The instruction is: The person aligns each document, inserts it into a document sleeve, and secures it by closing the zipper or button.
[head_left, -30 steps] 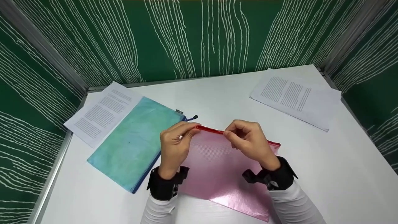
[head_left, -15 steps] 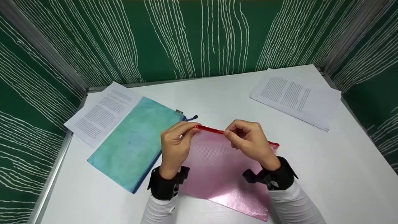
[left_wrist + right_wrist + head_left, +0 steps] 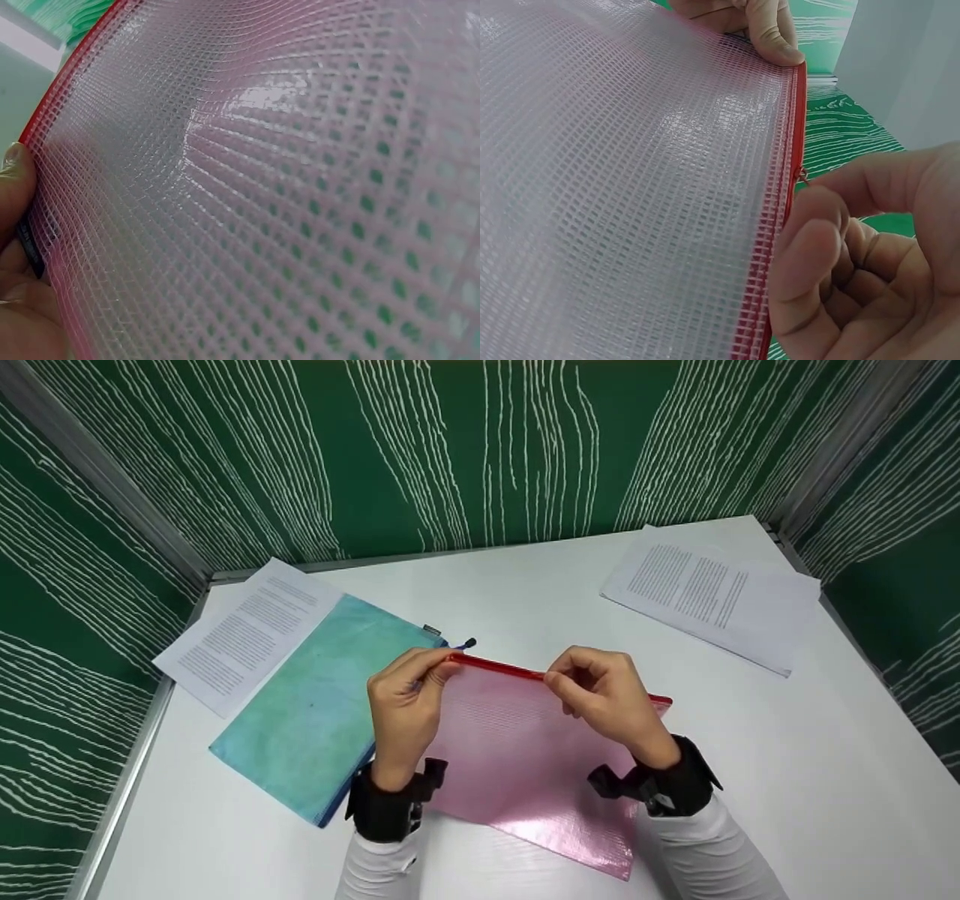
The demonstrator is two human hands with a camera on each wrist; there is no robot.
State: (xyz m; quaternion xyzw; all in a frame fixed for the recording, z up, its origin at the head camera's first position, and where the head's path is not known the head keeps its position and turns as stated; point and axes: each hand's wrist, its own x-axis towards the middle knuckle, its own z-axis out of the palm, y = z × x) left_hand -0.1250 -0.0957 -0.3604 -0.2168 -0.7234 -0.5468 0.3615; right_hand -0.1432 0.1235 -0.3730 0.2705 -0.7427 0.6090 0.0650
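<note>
Fingers of the left hand (image 3: 405, 705) pinch the left end of the red zip (image 3: 499, 666); the right hand's (image 3: 611, 701) thumb and index appear to pinch its small pull (image 3: 802, 175). Pink mesh pouch (image 3: 517, 742) sits near-middle over the white table (image 3: 525, 592), zip edge far. Risk, my guess: slack left grip lets the zip bow, slider jams; tiny pull could slip the fingertips. Right wrist view shows the pull, hidden in head view; left wrist adds a dark tab (image 3: 30, 247). Head view puts teal pouch (image 3: 307, 712) left, papers (image 3: 712, 592) far right.
</note>
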